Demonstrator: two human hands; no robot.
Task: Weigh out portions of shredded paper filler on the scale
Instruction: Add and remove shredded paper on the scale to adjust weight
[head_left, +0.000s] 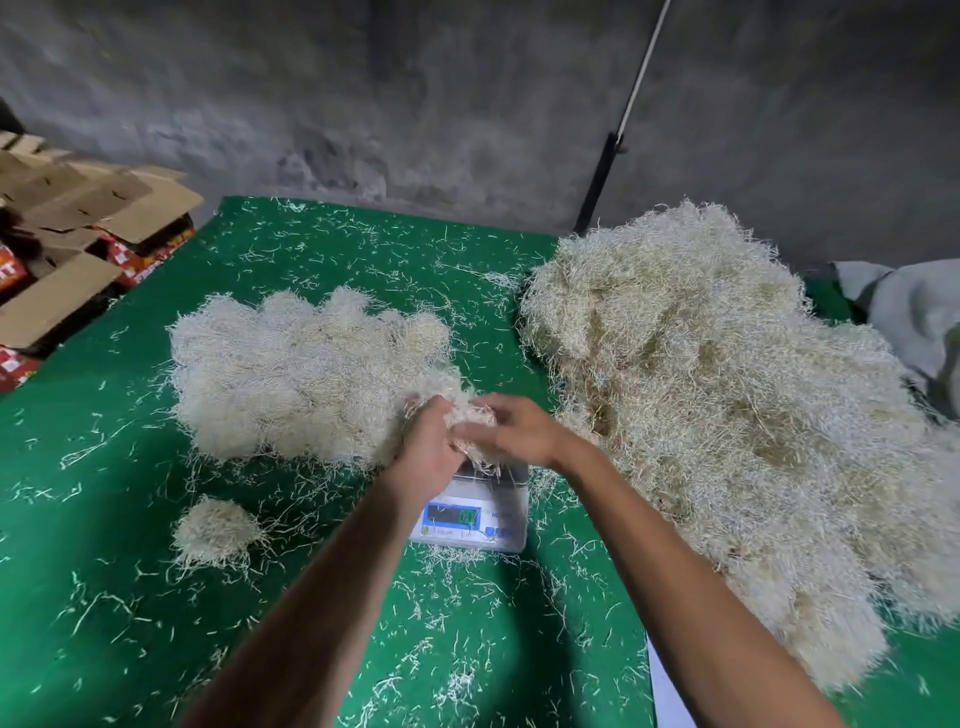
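Right now both grips are clenched on one clump of shredded paper (470, 426), held just above the scale (470, 512). Left hand (428, 449) comes in from 7 o'clock, forearm bare and straight, fingers curled round the clump's left side, thumb side up. Right hand (514, 428) comes in from 5 o'clock, wrist bent inward, fingers wrapped over the clump's top and right side. Strands hang from the clump down onto the scale's pan; can't tell if the clump's weight rests on it. Scale sits at centre on the green surface (104, 467), its display facing the person, digits blurred.

At 10 o'clock from the hands, touching range, a cluster of rounded portions (306, 374) lies packed together. At 8 o'clock, one small separate portion (215, 530) sits apart. At 3 o'clock, a big loose heap of filler (727, 415) spreads along the right side, just beside the right wrist. Loose strands litter the surface everywhere. Far at 10 o'clock, open cardboard boxes (78, 249) are stacked off the surface edge. Grey wall behind.
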